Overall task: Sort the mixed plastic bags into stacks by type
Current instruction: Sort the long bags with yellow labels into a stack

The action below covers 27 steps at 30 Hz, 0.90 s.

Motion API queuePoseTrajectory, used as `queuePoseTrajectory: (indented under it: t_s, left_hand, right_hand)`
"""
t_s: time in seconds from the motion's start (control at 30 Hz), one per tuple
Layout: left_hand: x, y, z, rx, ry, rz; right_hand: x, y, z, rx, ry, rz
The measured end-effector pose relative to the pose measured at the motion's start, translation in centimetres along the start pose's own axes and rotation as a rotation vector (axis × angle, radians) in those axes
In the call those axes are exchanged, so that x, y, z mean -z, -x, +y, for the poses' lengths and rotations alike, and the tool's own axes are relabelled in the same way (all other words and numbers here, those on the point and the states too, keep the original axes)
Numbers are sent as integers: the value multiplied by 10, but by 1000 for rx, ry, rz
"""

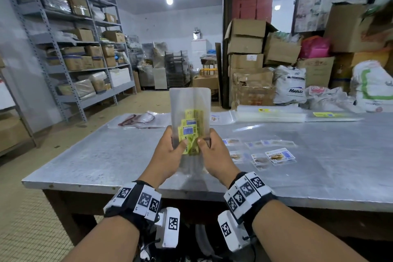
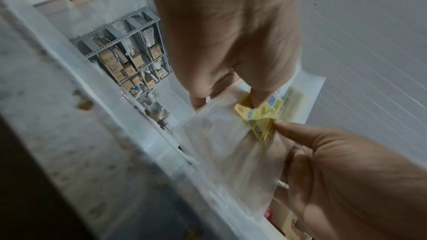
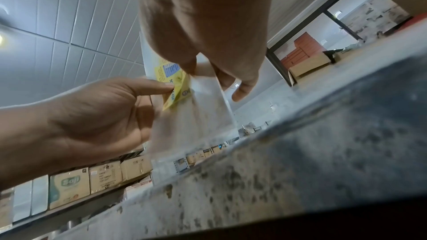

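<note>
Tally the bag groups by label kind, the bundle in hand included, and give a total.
Yellow-label groups: 3 (held bundle, middle far stack, right far stack)
Biscuit-picture-label groups: 2 (left far stack, loose spread)
Bag with red contents: 1
Total: 6

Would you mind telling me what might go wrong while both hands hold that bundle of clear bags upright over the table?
1. The left hand and right hand pinch only the yellow-labelled clear plastic bags' lower part, so the top may flop and sheets fan out.
2. Loose biscuit-labelled clear bags lie nearby on the grey metal table; dropped sheets could mix in.
</note>
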<state>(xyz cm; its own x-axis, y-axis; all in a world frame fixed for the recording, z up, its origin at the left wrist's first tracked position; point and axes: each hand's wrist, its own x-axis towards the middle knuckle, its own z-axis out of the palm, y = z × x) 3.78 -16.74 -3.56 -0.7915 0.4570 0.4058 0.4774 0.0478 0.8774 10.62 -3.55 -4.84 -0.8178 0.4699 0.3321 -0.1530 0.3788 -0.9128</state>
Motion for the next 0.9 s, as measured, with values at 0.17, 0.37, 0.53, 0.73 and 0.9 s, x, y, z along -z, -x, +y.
queuePoseTrajectory:
  t_s: [0.17,0.37,0.53,0.73,0.9]
  left_hand:
    - [-23,-7,24,-20,80,-27]
    - [-74,-11,63,7,270,-12]
    - [-125,-13,93,7,387,-18]
    - [-183,-5,118,-75,104,-294]
    - [-208,-23,137,-219,-345,-704]
  right_hand:
    - [33,0,-11,53,-21,66]
    - [94,14,-18,24,-164,125]
    - [153,32,-9,11,-143,162]
    - [232,49,2,-8,-235,360]
    - [299,69,4,13,-222,513]
